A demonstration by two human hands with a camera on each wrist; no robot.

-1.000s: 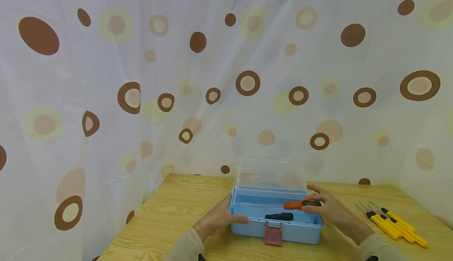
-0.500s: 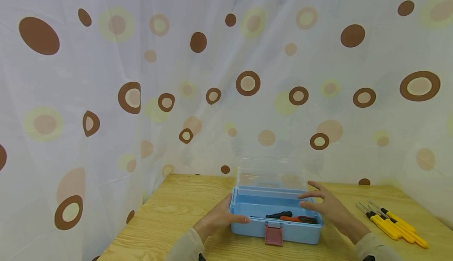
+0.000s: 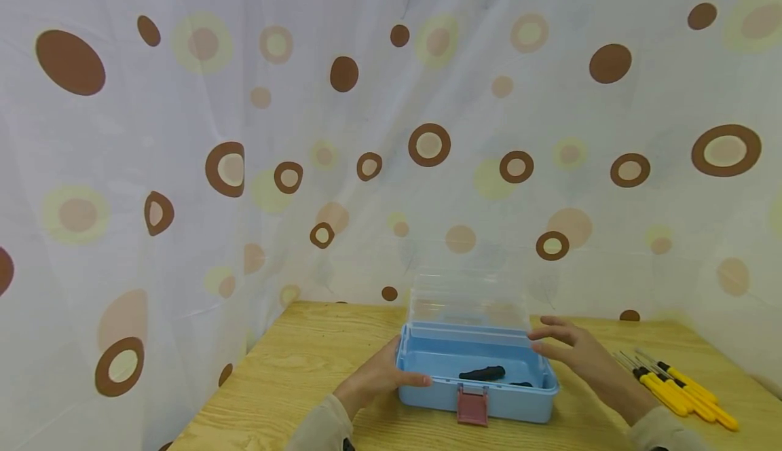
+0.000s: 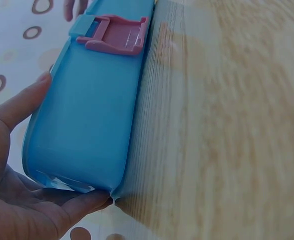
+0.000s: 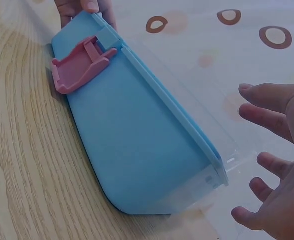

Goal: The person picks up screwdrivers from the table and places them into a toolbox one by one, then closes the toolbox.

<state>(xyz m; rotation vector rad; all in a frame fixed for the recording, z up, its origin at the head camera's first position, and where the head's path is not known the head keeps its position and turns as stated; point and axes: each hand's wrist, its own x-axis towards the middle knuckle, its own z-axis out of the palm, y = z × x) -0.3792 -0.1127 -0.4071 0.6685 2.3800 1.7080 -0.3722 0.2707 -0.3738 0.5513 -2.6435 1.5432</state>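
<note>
A light blue plastic toolbox (image 3: 476,400) stands on the table with its clear lid (image 3: 469,298) raised at the back. Its pink latch (image 3: 472,407) hangs down in front. My left hand (image 3: 381,375) grips the box's left end, thumb along the front rim and fingers round the side. Inside lies a black-handled screwdriver (image 3: 482,373). Only a dark bit of a second screwdriver (image 3: 521,384) shows above the front wall, which hides the rest. Fingers spread, my right hand (image 3: 577,354) hovers by the box's right end and holds nothing.
Several yellow-handled screwdrivers (image 3: 684,390) lie in a cluster on the wooden table (image 3: 318,342), right of the box. Behind the table hangs a white curtain (image 3: 275,111) with brown and beige circles.
My right hand has lowered the orange-and-black screwdriver into the toolbox and let go of it, then drawn back to the right. The left hand stays on the box.
</note>
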